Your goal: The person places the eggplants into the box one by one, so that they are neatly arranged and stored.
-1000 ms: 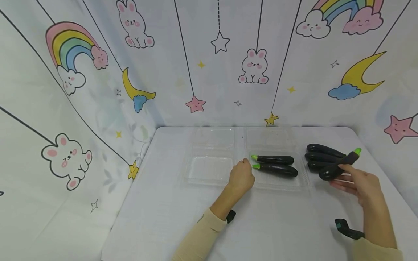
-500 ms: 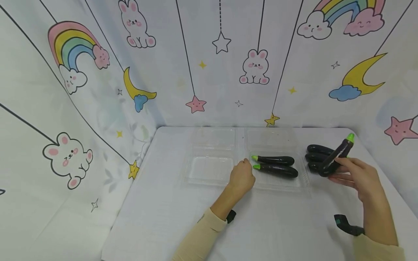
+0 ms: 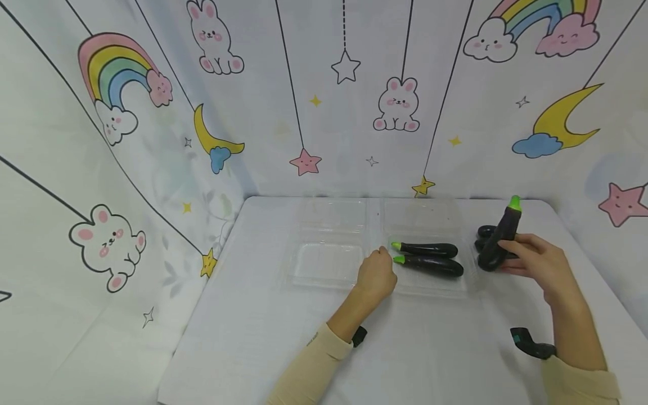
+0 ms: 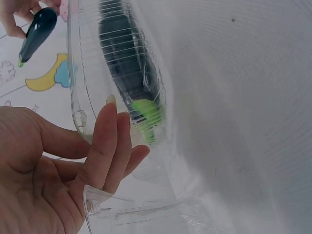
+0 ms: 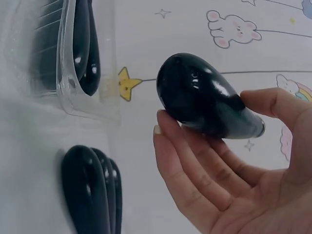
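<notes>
My right hand grips a dark eggplant, its green stem end tilted up. In the right wrist view, the thumb lies on one side of this eggplant and the fingers on the other. Below it, several more eggplants lie side by side on the table. My left hand pinches the near left edge of a clear plastic container; the left wrist view shows its corner between thumb and fingers. Inside lie two eggplants with green ends pointing left.
A second clear container stands just left of the first, nothing visible in it. Both have raised lids at the back. A white table lies under everything, with a patterned cloth behind and at the left.
My right hand has lifted its eggplant and moved left and slightly away, turning the green end from right to upward. The left hand stays on the container.
</notes>
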`<state>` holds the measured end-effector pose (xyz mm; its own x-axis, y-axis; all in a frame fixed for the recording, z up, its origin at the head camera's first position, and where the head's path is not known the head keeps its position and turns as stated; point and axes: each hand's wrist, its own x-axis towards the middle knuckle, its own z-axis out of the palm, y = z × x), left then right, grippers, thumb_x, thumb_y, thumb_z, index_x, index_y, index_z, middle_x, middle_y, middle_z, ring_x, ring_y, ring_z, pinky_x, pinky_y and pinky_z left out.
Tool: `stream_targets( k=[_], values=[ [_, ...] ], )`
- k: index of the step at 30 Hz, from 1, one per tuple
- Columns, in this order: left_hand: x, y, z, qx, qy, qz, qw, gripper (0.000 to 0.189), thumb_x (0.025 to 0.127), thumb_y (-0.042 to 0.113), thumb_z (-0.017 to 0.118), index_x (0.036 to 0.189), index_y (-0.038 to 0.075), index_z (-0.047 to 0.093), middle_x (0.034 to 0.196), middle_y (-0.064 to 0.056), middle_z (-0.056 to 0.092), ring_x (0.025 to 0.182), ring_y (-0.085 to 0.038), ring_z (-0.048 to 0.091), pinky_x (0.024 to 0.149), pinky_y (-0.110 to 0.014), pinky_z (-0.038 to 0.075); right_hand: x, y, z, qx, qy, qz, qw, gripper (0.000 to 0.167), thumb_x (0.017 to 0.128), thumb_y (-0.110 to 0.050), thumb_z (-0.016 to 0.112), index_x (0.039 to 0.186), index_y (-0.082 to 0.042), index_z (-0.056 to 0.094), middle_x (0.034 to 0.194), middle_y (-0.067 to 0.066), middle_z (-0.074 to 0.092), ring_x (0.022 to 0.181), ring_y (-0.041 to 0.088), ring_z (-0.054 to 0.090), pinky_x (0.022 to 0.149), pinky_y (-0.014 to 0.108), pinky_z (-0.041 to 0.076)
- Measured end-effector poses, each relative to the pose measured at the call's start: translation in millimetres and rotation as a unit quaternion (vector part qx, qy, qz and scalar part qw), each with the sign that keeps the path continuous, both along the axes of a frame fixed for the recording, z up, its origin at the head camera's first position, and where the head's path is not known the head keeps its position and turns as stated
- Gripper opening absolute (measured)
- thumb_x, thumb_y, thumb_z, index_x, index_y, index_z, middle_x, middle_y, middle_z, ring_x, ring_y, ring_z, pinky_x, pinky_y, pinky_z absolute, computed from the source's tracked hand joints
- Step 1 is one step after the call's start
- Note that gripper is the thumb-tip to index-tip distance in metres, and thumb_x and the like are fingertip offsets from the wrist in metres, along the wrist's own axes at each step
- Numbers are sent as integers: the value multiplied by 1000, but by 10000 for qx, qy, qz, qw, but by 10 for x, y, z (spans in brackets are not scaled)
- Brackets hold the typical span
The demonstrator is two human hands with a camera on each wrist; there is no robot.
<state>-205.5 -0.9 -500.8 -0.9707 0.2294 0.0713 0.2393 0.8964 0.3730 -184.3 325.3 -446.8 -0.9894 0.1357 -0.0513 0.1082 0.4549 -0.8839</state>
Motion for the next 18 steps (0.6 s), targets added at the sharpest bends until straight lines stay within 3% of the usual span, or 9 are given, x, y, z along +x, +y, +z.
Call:
stream_targets(
  k=[6, 10, 14, 18],
  values=[
    [16, -1, 27, -64, -69, 32, 9999, 44, 90, 5, 71, 129, -13, 60, 104, -18, 72, 87, -27, 74, 69, -30, 61, -32, -66, 27, 210, 12, 302, 9993, 67, 104, -40, 64, 144, 10, 44, 94, -33, 60, 77, 8, 75, 69, 19, 58],
    [22, -1, 31, -77, -74, 57, 9999, 48, 91, 6, 71, 133, -14, 59, 108, -19, 72, 89, -28, 75, 71, -30, 61, -62, -94, 33, 341, -76, 589, 9977, 70, 104, -39, 65, 145, 13, 43, 101, -23, 62, 79, 12, 76, 71, 22, 59],
    [26, 0, 38, -51, -79, 67, 9999, 48, 91, 6, 71, 133, -14, 59, 108, -19, 72, 89, -28, 75, 70, -31, 61, -79, -134, 42, 495, -127, 717, 9961, 74, 102, -42, 67, 146, 13, 43, 113, 6, 71, 81, 18, 78, 72, 22, 59],
    [29, -4, 48, -38, -90, 40, 9999, 46, 91, 5, 70, 132, -13, 59, 108, -19, 72, 88, -27, 75, 70, -30, 61, -93, -175, 29, 665, 25, 888, 9938, 70, 101, -42, 70, 142, 10, 49, 122, 27, 67, 82, 17, 77, 71, 23, 60]
  ],
)
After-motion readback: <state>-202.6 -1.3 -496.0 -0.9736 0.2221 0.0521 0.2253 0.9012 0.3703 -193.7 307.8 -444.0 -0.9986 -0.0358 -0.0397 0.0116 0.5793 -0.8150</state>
